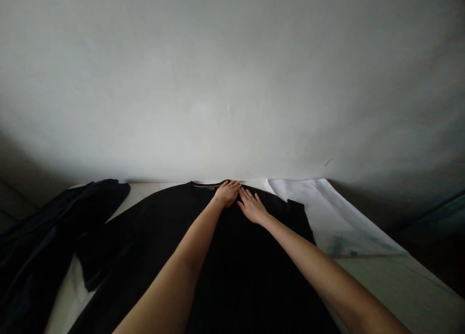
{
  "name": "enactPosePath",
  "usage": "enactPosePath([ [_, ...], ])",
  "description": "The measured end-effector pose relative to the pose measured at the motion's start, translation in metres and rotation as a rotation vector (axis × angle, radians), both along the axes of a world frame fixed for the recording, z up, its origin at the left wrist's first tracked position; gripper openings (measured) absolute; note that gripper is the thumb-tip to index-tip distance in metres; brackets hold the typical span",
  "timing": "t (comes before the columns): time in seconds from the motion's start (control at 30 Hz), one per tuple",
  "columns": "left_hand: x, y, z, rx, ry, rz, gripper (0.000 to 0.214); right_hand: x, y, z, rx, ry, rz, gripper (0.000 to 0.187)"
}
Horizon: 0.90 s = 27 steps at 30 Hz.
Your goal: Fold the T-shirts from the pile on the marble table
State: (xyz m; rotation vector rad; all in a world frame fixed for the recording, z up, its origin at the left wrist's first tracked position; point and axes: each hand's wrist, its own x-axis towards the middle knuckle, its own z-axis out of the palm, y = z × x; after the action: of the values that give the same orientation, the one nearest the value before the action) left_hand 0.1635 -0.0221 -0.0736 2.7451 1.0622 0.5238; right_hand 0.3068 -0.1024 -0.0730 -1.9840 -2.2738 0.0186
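Your left hand [227, 193] and right hand [252, 208] press flat, fingers extended, on the black T-shirt [232, 271], its collar [208, 185] at the far edge of the worktop [395, 280]. Rightward lies a white cloth [305, 201]; leftward, a dark garment [47, 237].

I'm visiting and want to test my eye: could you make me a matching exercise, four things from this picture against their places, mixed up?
Things
1. black T-shirt
2. white cloth
3. dark garment
4. pale wall

Places
A. rising behind the table
B. at the left side of the picture
C. spread out beneath the left hand and right hand
D. to the right of both hands

Right pairs: 1-C, 2-D, 3-B, 4-A
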Motion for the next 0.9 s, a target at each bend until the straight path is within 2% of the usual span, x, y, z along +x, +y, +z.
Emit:
enactPosePath([
  [0.13, -0.021, -0.015, 0.008, 0.059, 0.004, 0.022, 0.042, 0.006, 0.010, -0.001, -0.074, -0.016, -0.181, 0.063],
  [0.23, -0.064, -0.027, 0.012, 0.073, 0.011, 0.076, 0.039, 0.003, 0.015, 0.006, -0.001, -0.050, -0.262, 0.065],
  [0.3, -0.105, -0.031, 0.017, 0.083, -0.002, 0.152, 0.038, -0.018, 0.014, 0.011, 0.092, -0.042, -0.156, 0.062],
  [0.37, -0.149, -0.031, 0.025, 0.086, -0.004, 0.300, 0.035, -0.052, 0.010, 0.015, 0.111, 0.018, 0.079, 0.055],
  [0.43, -0.191, -0.028, 0.032, 0.082, 0.018, 0.545, 0.030, -0.092, 0.009, 0.020, 0.066, 0.110, 0.267, 0.045],
  [0.47, -0.210, -0.027, 0.035, 0.078, 0.032, 0.670, 0.027, -0.112, 0.010, 0.022, 0.051, 0.156, 0.296, 0.040],
  [0.5, -0.227, -0.025, 0.038, 0.069, 0.046, 0.774, 0.024, -0.130, 0.013, 0.024, 0.053, 0.200, 0.278, 0.036],
  [0.57, -0.254, -0.025, 0.038, 0.039, 0.066, 0.865, 0.021, -0.159, 0.026, 0.029, 0.078, 0.287, 0.154, 0.029],
  [0.67, -0.279, -0.028, 0.030, -0.004, 0.084, 0.820, 0.022, -0.191, 0.055, 0.034, 0.053, 0.425, -0.089, 0.019],
  [0.73, -0.288, -0.031, 0.022, 0.008, 0.089, 0.789, 0.022, -0.206, 0.074, 0.034, 0.027, 0.491, -0.223, 0.023],
  [0.8, -0.294, -0.033, 0.014, 0.033, 0.077, 0.763, 0.021, -0.217, 0.089, 0.032, 0.030, 0.524, -0.303, 0.027],
  [0.9, -0.300, -0.030, 0.006, 0.027, -0.001, 0.689, 0.019, -0.228, 0.099, 0.025, 0.040, 0.544, -0.333, 0.026],
])
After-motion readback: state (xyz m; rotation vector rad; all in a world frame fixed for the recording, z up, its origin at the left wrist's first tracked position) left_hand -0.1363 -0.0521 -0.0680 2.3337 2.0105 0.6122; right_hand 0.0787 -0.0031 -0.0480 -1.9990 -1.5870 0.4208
